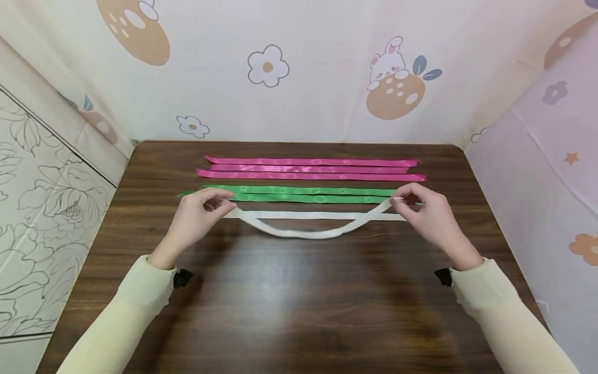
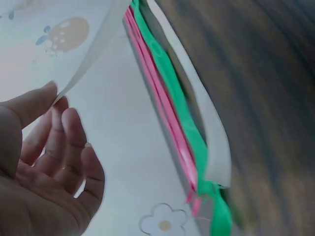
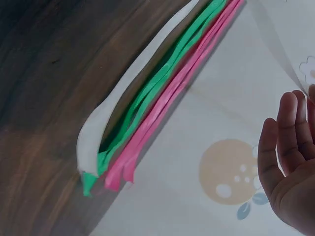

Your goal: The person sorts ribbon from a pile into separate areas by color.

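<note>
A white ribbon (image 1: 308, 235) hangs in a shallow sag between two hands. My left hand (image 1: 198, 215) pinches one end between thumb and forefinger, and the right hand (image 1: 429, 217) holds the other end the same way. Seen from the left wrist, the other fingers of the left hand (image 2: 54, 157) curl loosely below the pinch. Behind the sagging ribbon, a second white ribbon (image 1: 303, 215) lies straight on the table. Past it lie green ribbons (image 1: 299, 198), partly hidden at the ends by the hands. The right wrist view cuts off the right hand's (image 3: 290, 157) fingertips.
Farther back, three pink ribbons (image 1: 308, 176) lie side by side across the dark wooden table (image 1: 289, 311). A pale curtain (image 1: 317, 104) with printed flowers and a rabbit hangs along the table's back edge. On the left stands a white panel (image 1: 42, 218) with line-drawn flowers.
</note>
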A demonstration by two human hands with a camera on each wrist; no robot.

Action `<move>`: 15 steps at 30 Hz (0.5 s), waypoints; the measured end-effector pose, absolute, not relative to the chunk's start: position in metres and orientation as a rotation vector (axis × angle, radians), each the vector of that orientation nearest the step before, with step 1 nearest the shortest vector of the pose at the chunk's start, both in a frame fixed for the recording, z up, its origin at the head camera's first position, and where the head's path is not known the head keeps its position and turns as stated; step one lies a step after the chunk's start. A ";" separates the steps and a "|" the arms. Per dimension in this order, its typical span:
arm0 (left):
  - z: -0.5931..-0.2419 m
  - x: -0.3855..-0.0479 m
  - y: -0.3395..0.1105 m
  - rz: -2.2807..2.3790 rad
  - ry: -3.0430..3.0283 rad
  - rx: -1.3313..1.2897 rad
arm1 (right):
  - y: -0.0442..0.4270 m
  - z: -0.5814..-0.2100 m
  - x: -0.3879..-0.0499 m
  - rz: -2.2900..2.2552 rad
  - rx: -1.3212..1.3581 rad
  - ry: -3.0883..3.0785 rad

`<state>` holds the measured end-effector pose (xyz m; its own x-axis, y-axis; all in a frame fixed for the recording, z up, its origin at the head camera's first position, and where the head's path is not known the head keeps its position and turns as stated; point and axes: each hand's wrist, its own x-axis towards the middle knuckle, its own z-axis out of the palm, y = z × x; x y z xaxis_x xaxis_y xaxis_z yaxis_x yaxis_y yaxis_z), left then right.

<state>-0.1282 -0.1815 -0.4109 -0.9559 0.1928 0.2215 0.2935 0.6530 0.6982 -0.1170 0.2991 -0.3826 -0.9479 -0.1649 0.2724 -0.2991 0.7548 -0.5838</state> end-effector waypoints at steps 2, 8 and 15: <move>-0.414 -0.127 -0.186 -1.194 -2.696 -0.383 | 0.304 -0.384 -0.116 0.994 0.301 -2.758; -0.423 -0.124 -0.198 -1.216 -2.651 -0.295 | 0.317 -0.389 -0.114 1.100 0.128 -2.759; -0.433 -0.122 -0.208 -1.195 -2.655 -0.236 | 0.330 -0.398 -0.109 1.156 0.062 -2.759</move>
<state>-0.1221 -0.2079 -0.4334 -0.9628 0.0558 0.2644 0.2349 0.6563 0.7170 -0.1095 0.3300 -0.3981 -0.9880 0.0198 0.1532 -0.0953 0.7022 -0.7056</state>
